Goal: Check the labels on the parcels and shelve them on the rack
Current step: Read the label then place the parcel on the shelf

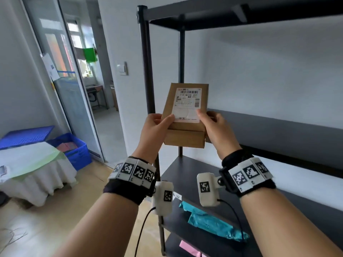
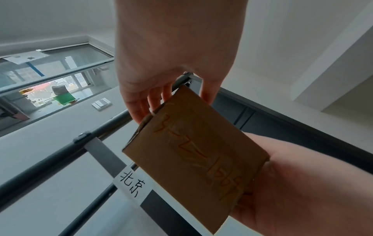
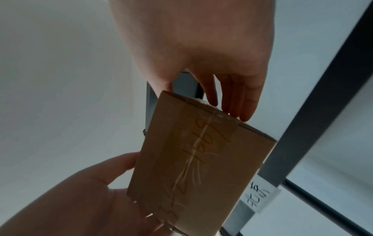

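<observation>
I hold a small brown cardboard parcel (image 1: pixel 186 132) upright in front of the black rack (image 1: pixel 278 127), at its left end. The white shipping label (image 1: pixel 187 104) with a barcode faces me. My left hand (image 1: pixel 163 121) grips the parcel's lower left edge, thumb on the front. At the lower right edge my right hand (image 1: pixel 206 117) grips it the same way. The left wrist view shows the parcel's taped back (image 2: pixel 197 156) with orange handwriting, fingers (image 2: pixel 153 102) behind it. The right wrist view shows that same back (image 3: pixel 197 159). A white handwritten tag (image 2: pixel 130 185) is stuck on a rack bar.
A teal bag parcel (image 1: pixel 213 221) lies on a lower shelf, with a pink parcel (image 1: pixel 187 247) on the shelf below. Blue crates (image 1: pixel 78 149) and a cloth-covered table (image 1: pixel 33 164) stand at the left. A glass door (image 1: pixel 70 86) opens behind them.
</observation>
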